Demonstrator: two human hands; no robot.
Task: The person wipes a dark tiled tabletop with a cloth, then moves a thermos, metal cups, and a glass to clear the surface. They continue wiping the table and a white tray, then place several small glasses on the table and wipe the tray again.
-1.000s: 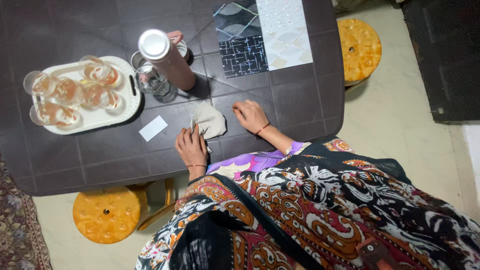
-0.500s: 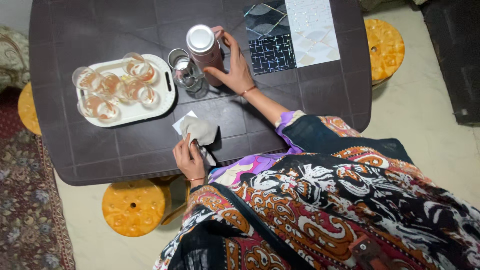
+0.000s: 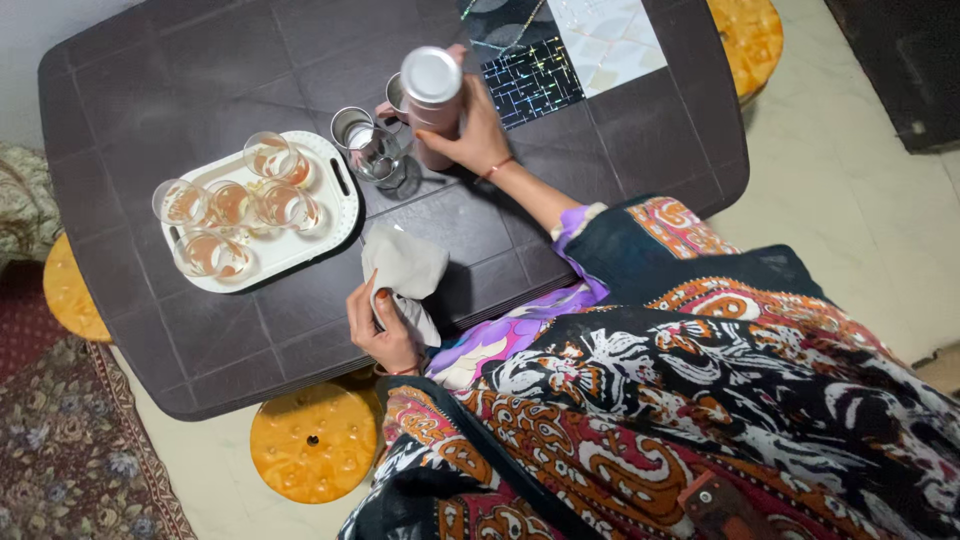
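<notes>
- A patterned rug (image 3: 70,440) covers the floor at the far left, with a pale tiled floor (image 3: 860,200) on the other side of the room.
- A dark brown plastic table (image 3: 200,90) with a square-tile moulding fills the upper part of the view; 3 round yellow stools (image 3: 315,440) show around it, 1 at each side and 1 in front.
- On the table's left part sits a white tray (image 3: 335,200) holding 5 clear glasses (image 3: 210,255) with a little brownish liquid.
- Just right of the tray stand 2 empty glasses (image 3: 378,155), touching the flask's base area.
- The left hand (image 3: 380,325) is closed around a crumpled white cloth (image 3: 405,265), holding it at the table's near edge.
- The right hand (image 3: 475,135) grips a pink flask (image 3: 432,105) with a silver cap, upright on the table beside the empty glasses.
- Behind the flask lie patterned tile samples (image 3: 570,50), dark and white.
- Compared with 0.5 s ago, the right hand has wrapped fully round the flask, and the cloth has been lifted off the tabletop and bunched up in the left hand; the tray and glasses are unmoved.
</notes>
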